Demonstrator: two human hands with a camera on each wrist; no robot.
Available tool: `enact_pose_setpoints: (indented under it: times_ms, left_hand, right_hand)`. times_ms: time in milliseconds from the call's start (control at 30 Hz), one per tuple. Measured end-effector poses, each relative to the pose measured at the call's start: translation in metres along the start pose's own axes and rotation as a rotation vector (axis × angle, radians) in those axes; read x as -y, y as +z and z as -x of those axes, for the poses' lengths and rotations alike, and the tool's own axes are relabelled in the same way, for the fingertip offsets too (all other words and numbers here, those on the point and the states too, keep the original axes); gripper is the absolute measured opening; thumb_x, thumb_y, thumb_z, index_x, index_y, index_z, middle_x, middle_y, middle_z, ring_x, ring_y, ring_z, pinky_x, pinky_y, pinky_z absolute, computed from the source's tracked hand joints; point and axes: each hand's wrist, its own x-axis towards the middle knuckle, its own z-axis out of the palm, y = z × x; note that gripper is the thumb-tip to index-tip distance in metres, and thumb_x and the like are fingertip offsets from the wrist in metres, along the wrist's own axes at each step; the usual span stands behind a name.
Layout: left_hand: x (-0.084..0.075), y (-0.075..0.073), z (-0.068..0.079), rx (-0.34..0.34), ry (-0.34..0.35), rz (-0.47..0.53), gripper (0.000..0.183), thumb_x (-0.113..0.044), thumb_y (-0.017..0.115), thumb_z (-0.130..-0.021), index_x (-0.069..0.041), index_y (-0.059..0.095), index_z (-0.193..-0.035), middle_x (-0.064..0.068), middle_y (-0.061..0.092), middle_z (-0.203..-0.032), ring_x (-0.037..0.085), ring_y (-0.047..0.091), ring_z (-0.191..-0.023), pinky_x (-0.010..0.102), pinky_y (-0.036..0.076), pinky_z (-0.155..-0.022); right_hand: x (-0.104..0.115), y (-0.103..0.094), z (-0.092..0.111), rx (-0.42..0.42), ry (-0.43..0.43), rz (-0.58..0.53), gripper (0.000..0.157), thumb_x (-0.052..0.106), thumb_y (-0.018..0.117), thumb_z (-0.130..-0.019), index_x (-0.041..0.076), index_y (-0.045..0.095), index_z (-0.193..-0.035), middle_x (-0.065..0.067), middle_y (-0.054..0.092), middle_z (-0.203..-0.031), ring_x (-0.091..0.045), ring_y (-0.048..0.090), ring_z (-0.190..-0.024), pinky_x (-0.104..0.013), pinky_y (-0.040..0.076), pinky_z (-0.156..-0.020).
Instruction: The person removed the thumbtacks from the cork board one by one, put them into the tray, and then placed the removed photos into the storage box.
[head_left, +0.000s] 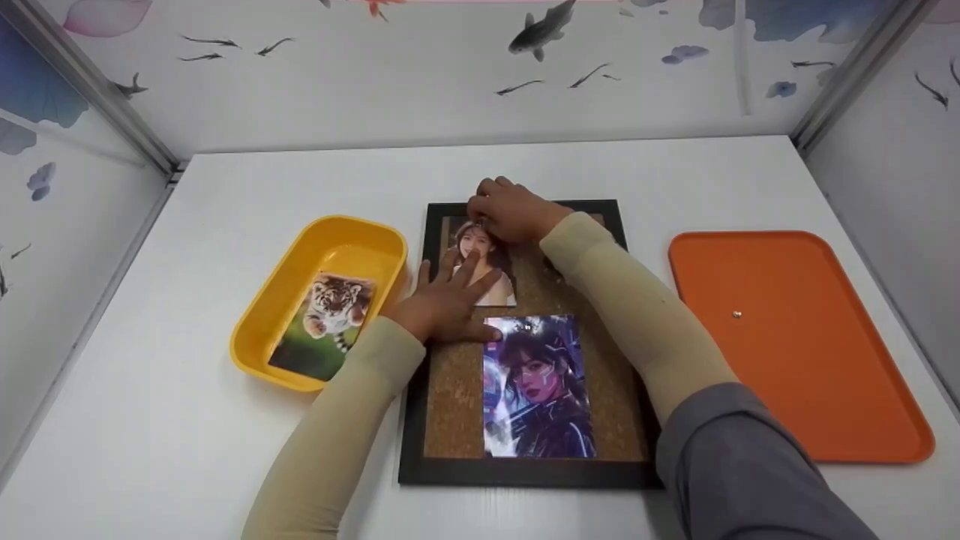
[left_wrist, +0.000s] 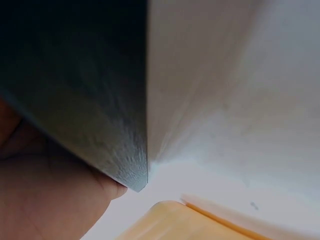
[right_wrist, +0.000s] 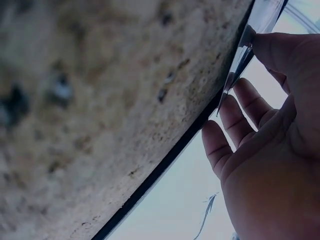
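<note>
A portrait photo of a woman [head_left: 501, 289] lies at the upper left of a black-framed cork board [head_left: 457, 405]. My left hand [head_left: 442, 304] rests on the photo's lower left and the frame's left side, fingers spread. At the photo's top edge is my right hand [head_left: 512, 212], fingers bent. In the right wrist view its thumb [right_wrist: 272, 50] touches the photo's glossy surface; several fingers [right_wrist: 235, 120] reach past the frame edge. Whether thumb and forefinger pinch anything is hidden. Lower on the board lies a purple cyberpunk portrait [head_left: 538, 397], with small shiny pins [head_left: 524, 327] near its top.
A yellow bin [head_left: 259, 330] at the left holds a tiger photo [head_left: 319, 337]. On the right, an orange tray [head_left: 810, 360] carries a tiny silver pin [head_left: 736, 314]. Printed panels [head_left: 375, 97] wall in the white table [head_left: 172, 375].
</note>
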Motion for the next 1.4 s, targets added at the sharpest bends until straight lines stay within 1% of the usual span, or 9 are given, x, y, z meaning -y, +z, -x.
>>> enact_pose_setpoints:
  times_ms: [233,333,500,667,867,1033,1233,1400]
  left_hand:
    - [0.000,-0.001,0.000,0.006,-0.009,-0.002,0.101,-0.076,0.053,-0.085,-0.033,0.001,-0.160,0.008,-0.015,-0.165,0.037,-0.020,-0.147,0.067,-0.009,-0.112]
    - [0.000,0.000,0.000,0.007,-0.010,-0.008,0.101,-0.076,0.052,-0.085,-0.034,0.001,-0.160,0.007,-0.016,-0.164,0.037,-0.020,-0.147,0.067,-0.009,-0.112]
    - [0.000,0.001,0.000,0.001,-0.007,-0.010,0.100,-0.076,0.053,-0.085,-0.034,0.001,-0.160,0.008,-0.015,-0.165,0.037,-0.020,-0.147,0.067,-0.008,-0.112]
    - [0.000,0.000,0.000,-0.003,-0.008,-0.002,0.101,-0.075,0.054,-0.085,-0.033,0.002,-0.160,0.008,-0.014,-0.165,0.037,-0.019,-0.148,0.067,-0.008,-0.112]
    - [0.000,0.000,0.000,0.003,-0.007,0.000,0.101,-0.075,0.054,-0.085,-0.032,0.003,-0.160,0.007,-0.015,-0.165,0.038,-0.020,-0.147,0.067,-0.008,-0.112]
    - [0.000,0.001,-0.001,0.006,-0.011,-0.005,0.101,-0.075,0.054,-0.085,-0.033,0.002,-0.160,0.007,-0.016,-0.165,0.037,-0.020,-0.147,0.067,-0.008,-0.112]
    - [0.000,0.002,-0.001,0.009,-0.012,-0.007,0.101,-0.076,0.052,-0.084,-0.034,0.001,-0.160,0.007,-0.017,-0.164,0.037,-0.020,-0.147,0.067,-0.009,-0.112]
    - [0.000,0.001,-0.001,0.006,-0.010,0.000,0.100,-0.076,0.053,-0.085,-0.033,0.001,-0.160,0.006,-0.017,-0.164,0.037,-0.021,-0.147,0.066,-0.010,-0.112]
  right_hand:
    - [0.003,-0.002,0.000,0.012,0.019,-0.012,0.022,0.020,0.048,-0.106,0.013,0.062,-0.121,-0.012,0.051,-0.130,-0.029,0.046,-0.119,-0.046,0.041,-0.104]
    - [0.003,-0.002,0.000,0.031,0.029,0.003,0.023,0.021,0.047,-0.106,0.014,0.061,-0.124,-0.012,0.049,-0.132,-0.029,0.045,-0.121,-0.046,0.040,-0.106]
    - [0.004,-0.003,0.000,0.054,0.020,0.043,0.027,0.021,0.044,-0.107,0.013,0.058,-0.128,-0.013,0.047,-0.136,-0.031,0.044,-0.126,-0.047,0.039,-0.107]
    - [0.006,-0.003,-0.001,0.049,0.014,0.078,0.027,0.022,0.043,-0.107,0.012,0.057,-0.129,-0.014,0.047,-0.136,-0.031,0.044,-0.125,-0.047,0.039,-0.107]
    - [0.009,-0.002,0.001,0.057,0.034,0.089,0.025,0.022,0.041,-0.107,0.013,0.056,-0.126,-0.012,0.046,-0.134,-0.030,0.043,-0.121,-0.053,0.039,-0.103]
    - [0.011,-0.001,0.002,0.055,0.036,0.108,0.025,0.023,0.042,-0.107,0.014,0.055,-0.126,-0.012,0.046,-0.135,-0.031,0.042,-0.122,-0.055,0.040,-0.101]
    - [0.013,-0.003,0.003,0.045,0.041,0.094,0.028,0.023,0.041,-0.107,0.015,0.057,-0.128,-0.011,0.047,-0.136,-0.031,0.042,-0.125,-0.055,0.041,-0.102]
    - [0.014,-0.005,0.005,0.024,0.054,0.071,0.028,0.022,0.044,-0.106,0.015,0.059,-0.128,-0.010,0.049,-0.136,-0.031,0.044,-0.124,-0.056,0.040,-0.104]
